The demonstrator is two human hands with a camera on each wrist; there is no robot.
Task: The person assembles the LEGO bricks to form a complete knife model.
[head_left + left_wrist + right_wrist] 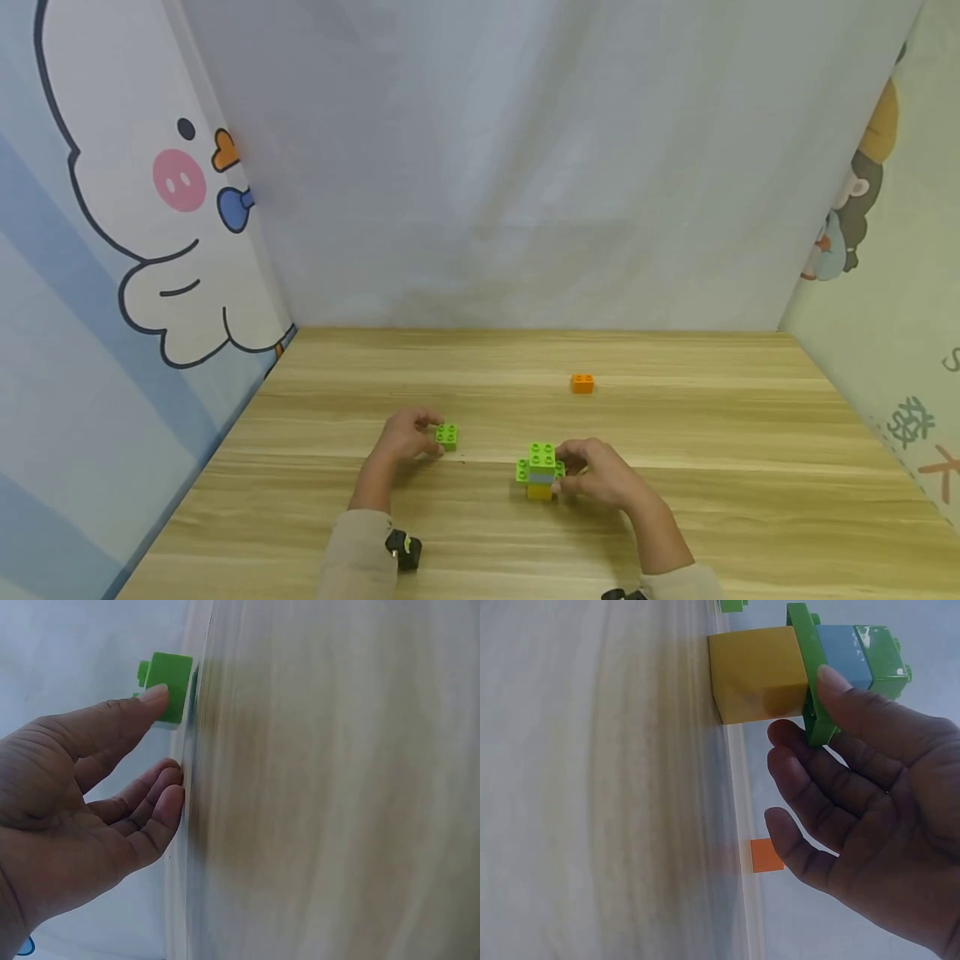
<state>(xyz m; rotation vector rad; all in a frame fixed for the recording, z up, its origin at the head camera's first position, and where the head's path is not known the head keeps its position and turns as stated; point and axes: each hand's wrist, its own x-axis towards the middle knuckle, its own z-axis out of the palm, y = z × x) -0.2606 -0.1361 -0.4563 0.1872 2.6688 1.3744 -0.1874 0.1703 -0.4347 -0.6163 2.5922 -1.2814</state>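
My left hand (406, 435) pinches a bright green toy building brick (447, 437) with studs on top; in the left wrist view the thumb lies on the brick's side (171, 686). To the right stands a small stack of bricks (542, 460): a yellow block (757, 673) at the bottom, a wider green plate (810, 671) over it, then a grey-blue brick (844, 654) and a green studded brick (883, 660) on top. My right hand (597, 472) grips the right end of the green plate, thumb above and fingers beneath. The yellow base stands on the wood surface.
An orange brick (582, 383) lies farther back on the wood-grain table (337, 375), behind the stack. A pale curtain (487, 167) hangs along the far edge, with cartoon-printed panels (112, 275) at the sides.
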